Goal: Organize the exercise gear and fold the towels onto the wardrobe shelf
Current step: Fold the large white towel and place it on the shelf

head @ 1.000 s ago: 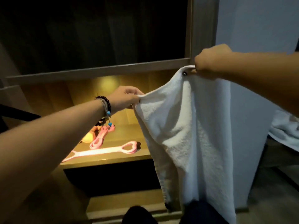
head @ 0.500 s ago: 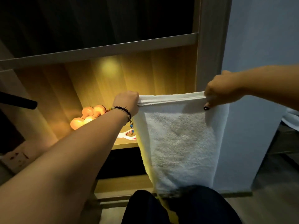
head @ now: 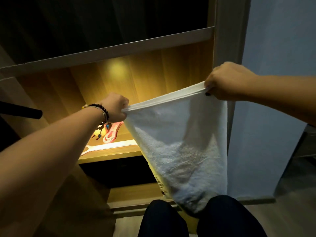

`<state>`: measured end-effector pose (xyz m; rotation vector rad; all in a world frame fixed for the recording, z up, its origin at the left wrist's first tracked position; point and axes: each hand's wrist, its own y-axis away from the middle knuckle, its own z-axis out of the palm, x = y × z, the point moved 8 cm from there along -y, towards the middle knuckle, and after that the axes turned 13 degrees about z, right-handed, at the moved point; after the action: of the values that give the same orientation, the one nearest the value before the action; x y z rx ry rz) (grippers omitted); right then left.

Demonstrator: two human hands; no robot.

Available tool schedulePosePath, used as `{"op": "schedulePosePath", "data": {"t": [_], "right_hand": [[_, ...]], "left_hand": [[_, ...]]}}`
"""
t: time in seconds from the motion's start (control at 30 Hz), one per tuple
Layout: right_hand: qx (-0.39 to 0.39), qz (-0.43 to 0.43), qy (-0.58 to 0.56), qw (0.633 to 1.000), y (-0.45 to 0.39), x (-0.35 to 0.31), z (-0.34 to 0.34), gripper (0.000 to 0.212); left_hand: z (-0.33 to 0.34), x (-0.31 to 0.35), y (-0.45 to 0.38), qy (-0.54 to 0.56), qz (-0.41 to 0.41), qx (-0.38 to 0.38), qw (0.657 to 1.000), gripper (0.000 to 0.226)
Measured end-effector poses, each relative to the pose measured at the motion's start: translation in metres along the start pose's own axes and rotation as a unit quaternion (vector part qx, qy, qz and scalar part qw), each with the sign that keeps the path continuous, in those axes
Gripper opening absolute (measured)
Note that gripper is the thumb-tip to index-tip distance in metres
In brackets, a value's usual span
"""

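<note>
Hanging in front of the wardrobe, 1 white towel (head: 179,151) is held up by its top edge, which is stretched taut between 2 hands. In the single head view, the left corner is pinched by the curled fingers of the left hand (head: 114,107), and the right corner is gripped in the closed fist of the right hand (head: 225,81), which is raised higher, so that the edge slopes upward to the right. Several layers are seen stacked along that top edge, so the towel is judged to be already doubled over; it is probably held stretched so that the layers are squared before another fold is made. The lower end is left to hang down to the 2 dark-trousered knees (head: 196,218) at the bottom of the view.

Behind the towel, 1 lit wooden shelf (head: 109,153) is seen, and the towel is not yet laid on it. On the shelf, pink exercise bands (head: 111,134) are set toward the left, seemingly so that room is kept for towels; 2 pink pieces are made out, 1 coiled and 1 lying flat along the front edge. An orange object beside them is mostly hidden by the wrist. 1 beaded bracelet (head: 102,109) is worn on the left wrist.
</note>
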<state>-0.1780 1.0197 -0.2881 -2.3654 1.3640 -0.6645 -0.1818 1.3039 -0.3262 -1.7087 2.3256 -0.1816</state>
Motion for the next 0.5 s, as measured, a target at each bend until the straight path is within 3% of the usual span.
{"op": "schedulePosePath", "data": {"t": [0.07, 0.13, 0.23, 0.37, 0.4, 0.5], "right_hand": [[0.075, -0.016, -0.016, 0.997, 0.000, -0.001, -0.017, 0.015], [0.070, -0.060, -0.026, 0.995, 0.001, -0.007, -0.022, 0.015], [-0.027, -0.038, 0.000, 0.999, -0.001, 0.000, -0.014, 0.021], [-0.114, 0.086, 0.057, 0.988, 0.004, 0.035, -0.004, 0.012], [-0.153, 0.115, 0.084, 0.978, 0.011, 0.041, -0.001, 0.007], [-0.268, 0.150, 0.131, 0.943, 0.039, 0.045, 0.013, 0.018]], "left_hand": [[0.004, -0.020, 0.009, 0.147, -0.085, 0.075, 0.983, 0.025], [0.012, -0.027, 0.018, 0.217, -0.122, 0.121, 0.961, 0.015], [0.022, -0.017, 0.017, 0.227, -0.120, 0.143, 0.956, 0.008], [0.010, 0.000, 0.012, 0.363, -0.160, 0.257, 0.881, 0.014], [0.007, 0.011, 0.011, 0.407, -0.150, 0.267, 0.860, 0.012], [-0.003, 0.053, 0.012, 0.503, -0.104, 0.278, 0.812, 0.010]]}}
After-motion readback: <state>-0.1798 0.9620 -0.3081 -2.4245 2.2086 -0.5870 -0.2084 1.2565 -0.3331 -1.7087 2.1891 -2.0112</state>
